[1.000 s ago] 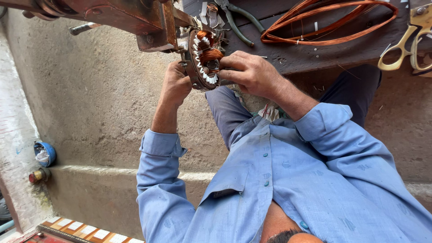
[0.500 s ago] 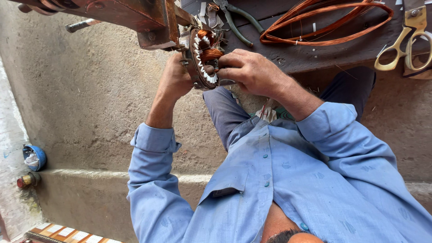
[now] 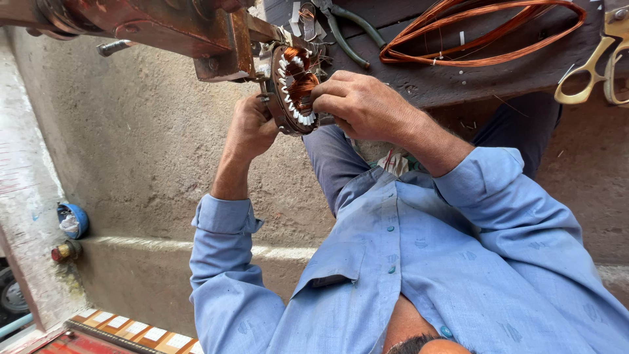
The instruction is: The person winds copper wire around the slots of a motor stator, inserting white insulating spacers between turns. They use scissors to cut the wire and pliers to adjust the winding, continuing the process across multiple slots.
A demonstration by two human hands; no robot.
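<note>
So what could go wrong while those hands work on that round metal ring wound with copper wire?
The right hand pinches fine strands at the round copper-wound metal ring; a hard tug might snap or kink them. The left hand alone steadies the ring, so it could shift. The loose copper wire coil lying nearby might snag.

Dark board [image 3: 498, 78]: wire coil [image 3: 485, 29], scissors [image 3: 593, 62], pliers [image 3: 347, 29]
</note>
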